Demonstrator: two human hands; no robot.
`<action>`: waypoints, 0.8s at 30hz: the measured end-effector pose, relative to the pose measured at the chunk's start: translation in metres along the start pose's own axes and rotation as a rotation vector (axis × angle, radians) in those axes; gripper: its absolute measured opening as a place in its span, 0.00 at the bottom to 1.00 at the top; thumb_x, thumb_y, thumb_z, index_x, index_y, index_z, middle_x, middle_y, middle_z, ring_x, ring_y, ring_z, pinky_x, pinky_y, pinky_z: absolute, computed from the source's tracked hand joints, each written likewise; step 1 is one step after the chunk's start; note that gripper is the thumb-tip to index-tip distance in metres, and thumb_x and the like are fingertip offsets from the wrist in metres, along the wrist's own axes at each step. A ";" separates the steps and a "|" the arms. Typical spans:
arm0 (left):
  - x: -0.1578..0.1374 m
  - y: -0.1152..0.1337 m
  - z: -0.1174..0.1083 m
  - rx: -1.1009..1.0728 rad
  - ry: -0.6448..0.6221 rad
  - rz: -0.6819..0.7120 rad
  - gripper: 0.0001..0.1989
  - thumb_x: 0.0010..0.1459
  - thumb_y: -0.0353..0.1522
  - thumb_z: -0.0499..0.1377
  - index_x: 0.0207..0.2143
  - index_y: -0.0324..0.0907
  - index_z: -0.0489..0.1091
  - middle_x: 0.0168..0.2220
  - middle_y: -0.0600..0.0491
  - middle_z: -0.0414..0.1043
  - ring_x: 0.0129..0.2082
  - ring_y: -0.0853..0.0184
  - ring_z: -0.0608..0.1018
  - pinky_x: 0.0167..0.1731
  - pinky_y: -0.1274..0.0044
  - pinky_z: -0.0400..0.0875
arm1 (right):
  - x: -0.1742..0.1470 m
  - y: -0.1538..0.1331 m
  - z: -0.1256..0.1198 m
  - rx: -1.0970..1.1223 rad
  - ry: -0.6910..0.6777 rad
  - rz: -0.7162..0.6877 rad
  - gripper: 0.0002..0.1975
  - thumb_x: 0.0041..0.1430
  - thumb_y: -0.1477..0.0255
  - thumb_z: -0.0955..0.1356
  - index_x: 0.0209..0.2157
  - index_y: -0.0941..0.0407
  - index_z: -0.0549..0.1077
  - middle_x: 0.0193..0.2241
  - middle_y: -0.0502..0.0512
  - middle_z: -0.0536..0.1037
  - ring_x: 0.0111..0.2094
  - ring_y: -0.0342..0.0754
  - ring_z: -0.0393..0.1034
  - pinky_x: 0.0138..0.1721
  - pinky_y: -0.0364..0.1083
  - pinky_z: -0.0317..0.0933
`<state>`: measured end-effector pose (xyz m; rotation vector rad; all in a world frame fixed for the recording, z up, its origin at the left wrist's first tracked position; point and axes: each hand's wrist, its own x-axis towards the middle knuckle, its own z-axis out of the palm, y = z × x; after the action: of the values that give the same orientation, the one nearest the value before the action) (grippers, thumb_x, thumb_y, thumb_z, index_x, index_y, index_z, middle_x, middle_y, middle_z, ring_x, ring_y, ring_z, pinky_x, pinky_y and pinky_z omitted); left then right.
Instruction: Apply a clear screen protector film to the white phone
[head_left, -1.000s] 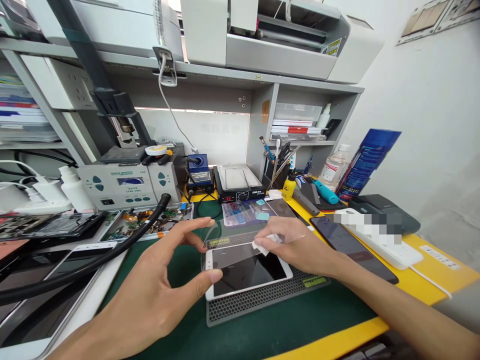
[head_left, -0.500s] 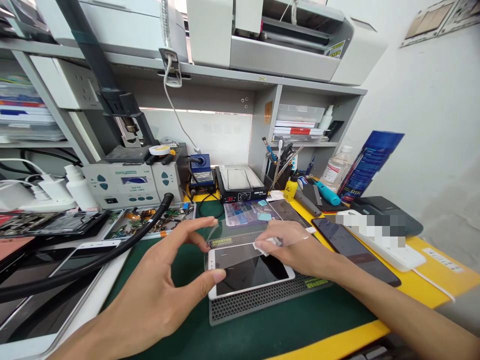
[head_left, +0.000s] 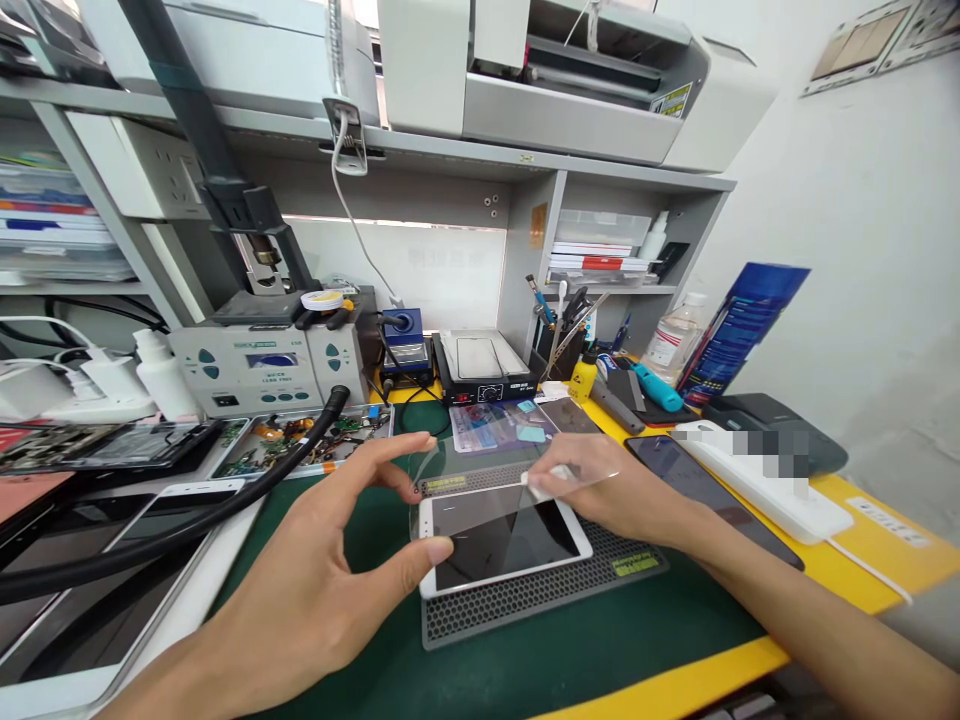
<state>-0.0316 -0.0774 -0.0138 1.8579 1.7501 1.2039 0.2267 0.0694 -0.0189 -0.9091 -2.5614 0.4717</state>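
A white-framed smartphone [head_left: 502,545] with a dark screen lies on a grey perforated mat [head_left: 525,590], slightly tilted in my view. My left hand [head_left: 352,540] holds its left end, the thumb over the front edge and the other fingers at the far corner. A clear plastic film [head_left: 472,462] rises at the phone's far side, curling near my left fingers and stretching across in front of my right hand [head_left: 585,485]. Pinched in my right fingers is a small white wipe [head_left: 534,483], close to the phone's far edge. The film's exact contact with the phone is hard to make out.
A black hose [head_left: 247,480] arches over phones in a white tray [head_left: 232,560] at left. Behind stand a hot-air station [head_left: 255,365] and heating plate [head_left: 487,370]. At right lie a dark phone panel [head_left: 712,500] and power strip [head_left: 765,480].
My right hand has shifted slightly right, with the wipe now more tucked into its fingers. My left hand and the phone have hardly moved.
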 end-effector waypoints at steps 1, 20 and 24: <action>0.000 0.000 -0.001 -0.003 -0.008 -0.003 0.28 0.61 0.47 0.59 0.62 0.55 0.61 0.42 0.51 0.73 0.41 0.60 0.78 0.19 0.81 0.64 | 0.001 0.006 0.000 -0.087 0.074 0.037 0.07 0.63 0.71 0.68 0.33 0.55 0.79 0.34 0.55 0.81 0.35 0.51 0.73 0.37 0.46 0.61; 0.000 -0.002 -0.005 0.033 -0.033 0.013 0.29 0.60 0.46 0.60 0.62 0.55 0.60 0.43 0.52 0.73 0.40 0.60 0.79 0.18 0.81 0.63 | 0.001 0.017 -0.007 -0.064 0.194 0.014 0.11 0.66 0.66 0.67 0.35 0.55 0.79 0.32 0.55 0.79 0.31 0.49 0.71 0.31 0.46 0.59; -0.001 0.001 -0.003 0.022 -0.004 -0.006 0.28 0.60 0.47 0.59 0.62 0.55 0.61 0.42 0.52 0.74 0.39 0.62 0.79 0.19 0.81 0.64 | -0.003 -0.005 -0.002 0.073 0.065 -0.097 0.09 0.67 0.67 0.67 0.36 0.52 0.79 0.32 0.51 0.79 0.33 0.47 0.72 0.34 0.44 0.61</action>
<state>-0.0331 -0.0792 -0.0117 1.8646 1.7723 1.1829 0.2272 0.0638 -0.0152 -0.7589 -2.4982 0.4959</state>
